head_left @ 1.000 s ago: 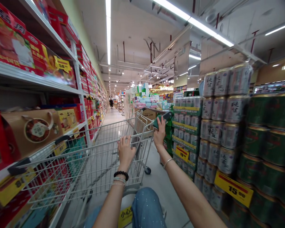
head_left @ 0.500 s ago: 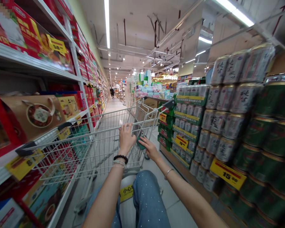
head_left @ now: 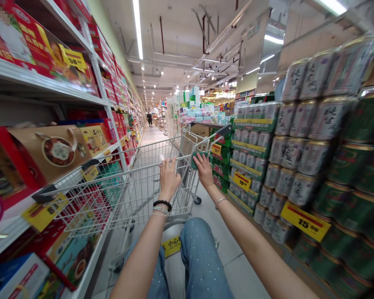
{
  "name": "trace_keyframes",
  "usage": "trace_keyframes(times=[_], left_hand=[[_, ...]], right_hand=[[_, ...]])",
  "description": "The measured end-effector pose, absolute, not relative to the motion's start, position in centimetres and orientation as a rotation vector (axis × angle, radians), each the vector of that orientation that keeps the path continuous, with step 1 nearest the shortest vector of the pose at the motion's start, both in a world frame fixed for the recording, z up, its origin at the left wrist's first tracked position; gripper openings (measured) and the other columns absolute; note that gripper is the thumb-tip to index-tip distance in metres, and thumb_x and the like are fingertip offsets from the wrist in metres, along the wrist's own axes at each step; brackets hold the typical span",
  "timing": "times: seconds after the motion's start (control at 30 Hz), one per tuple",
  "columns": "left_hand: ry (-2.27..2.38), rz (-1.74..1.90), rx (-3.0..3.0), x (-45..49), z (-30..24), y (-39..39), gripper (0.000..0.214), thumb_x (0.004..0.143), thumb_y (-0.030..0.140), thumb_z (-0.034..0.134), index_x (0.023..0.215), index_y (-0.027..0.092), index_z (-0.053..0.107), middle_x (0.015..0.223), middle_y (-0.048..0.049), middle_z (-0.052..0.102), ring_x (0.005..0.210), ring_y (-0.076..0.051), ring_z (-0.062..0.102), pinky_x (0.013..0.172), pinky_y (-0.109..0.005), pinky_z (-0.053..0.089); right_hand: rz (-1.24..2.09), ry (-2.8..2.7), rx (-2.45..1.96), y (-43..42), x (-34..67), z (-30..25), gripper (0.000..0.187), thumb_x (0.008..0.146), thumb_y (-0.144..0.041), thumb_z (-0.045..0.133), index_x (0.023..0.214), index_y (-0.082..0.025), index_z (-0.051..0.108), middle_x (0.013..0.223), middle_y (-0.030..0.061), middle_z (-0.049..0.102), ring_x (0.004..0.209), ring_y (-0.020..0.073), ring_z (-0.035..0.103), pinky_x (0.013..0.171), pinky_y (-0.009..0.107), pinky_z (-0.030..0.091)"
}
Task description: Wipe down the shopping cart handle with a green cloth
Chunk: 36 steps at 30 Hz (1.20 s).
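Observation:
A grey metal shopping cart stands crosswise before my knees. My left hand, with beaded bracelets on its wrist, has its fingers hooked over the near top rail of the basket. My right hand presses a dark green cloth against the cart's frame at the right end, below the handle. Its fingers spread over the cloth and hide part of it; whether it is a cloth or a thin sponge is hard to tell.
Shelves of red gift boxes line the left side, close to the cart's end. Stacked silver beer cans and green cans rise on the right. A yellow floor sign shows between my knees. A distant person is in the aisle.
My right hand has moved up and slightly right with the green cloth, along the cart's frame toward the handle. My left hand keeps to the same rail. The view has shifted slightly.

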<state>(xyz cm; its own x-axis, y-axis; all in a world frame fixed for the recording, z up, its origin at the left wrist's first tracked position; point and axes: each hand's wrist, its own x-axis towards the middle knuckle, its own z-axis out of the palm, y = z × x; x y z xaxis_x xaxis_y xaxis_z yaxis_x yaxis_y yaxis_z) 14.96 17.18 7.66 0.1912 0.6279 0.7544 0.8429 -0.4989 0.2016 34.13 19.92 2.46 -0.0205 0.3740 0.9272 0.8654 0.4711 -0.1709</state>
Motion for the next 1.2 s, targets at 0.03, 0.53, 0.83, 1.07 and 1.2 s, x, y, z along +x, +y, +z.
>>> trace_keyframes(times=[0.03,0.53,0.83,1.07,1.2], left_hand=[[-1.393,-1.204,-2.222,14.9,7.7,17.2,0.071,0.071,0.009,0.050,0.141,0.014,0.046,0.141,-0.0147,0.051,0.140,-0.031,0.039,0.120,-0.053,0.028],[-1.496,-1.078,-2.130,15.0,1.6,16.0,0.067,0.079,0.011,0.048,0.145,0.019,0.044,0.152,-0.0115,0.044,0.147,-0.032,0.029,0.122,-0.060,0.016],[-1.594,-1.096,-2.057,16.0,3.2,16.6,0.062,0.079,0.011,0.049,0.140,0.023,0.051,0.142,-0.0129,0.052,0.138,-0.035,0.039,0.118,-0.066,0.016],[-1.637,-1.135,-2.064,16.5,4.0,16.6,0.057,0.081,0.010,0.047,0.136,0.023,0.055,0.137,-0.0139,0.054,0.133,-0.034,0.043,0.117,-0.067,0.017],[-1.698,-1.151,-2.012,16.5,3.6,16.6,0.057,0.080,0.010,0.048,0.135,0.024,0.055,0.139,-0.0125,0.053,0.134,-0.032,0.041,0.117,-0.067,0.018]], right_hand=[[-0.558,-1.646,-1.093,19.8,34.0,1.2,0.068,0.085,0.001,0.029,0.141,-0.028,0.052,0.148,0.0035,0.052,0.149,0.0158,0.028,0.123,0.049,0.023],[-0.487,-1.635,-1.019,18.6,34.1,1.8,0.067,0.080,0.002,0.032,0.135,-0.026,0.059,0.139,0.0046,0.059,0.141,0.0183,0.042,0.121,0.048,0.031],[-0.444,-1.594,-1.057,19.1,33.8,2.4,0.072,0.076,0.002,0.033,0.139,-0.025,0.055,0.141,0.0058,0.057,0.140,0.0190,0.043,0.122,0.047,0.029],[-0.500,-1.753,-1.091,18.3,34.3,1.9,0.063,0.082,0.002,0.036,0.134,-0.025,0.059,0.139,0.0052,0.059,0.140,0.0197,0.043,0.122,0.048,0.027],[-0.579,-1.616,-1.108,18.6,35.0,3.0,0.066,0.081,0.003,0.033,0.135,-0.025,0.058,0.142,0.0041,0.057,0.142,0.0189,0.039,0.123,0.048,0.026]])
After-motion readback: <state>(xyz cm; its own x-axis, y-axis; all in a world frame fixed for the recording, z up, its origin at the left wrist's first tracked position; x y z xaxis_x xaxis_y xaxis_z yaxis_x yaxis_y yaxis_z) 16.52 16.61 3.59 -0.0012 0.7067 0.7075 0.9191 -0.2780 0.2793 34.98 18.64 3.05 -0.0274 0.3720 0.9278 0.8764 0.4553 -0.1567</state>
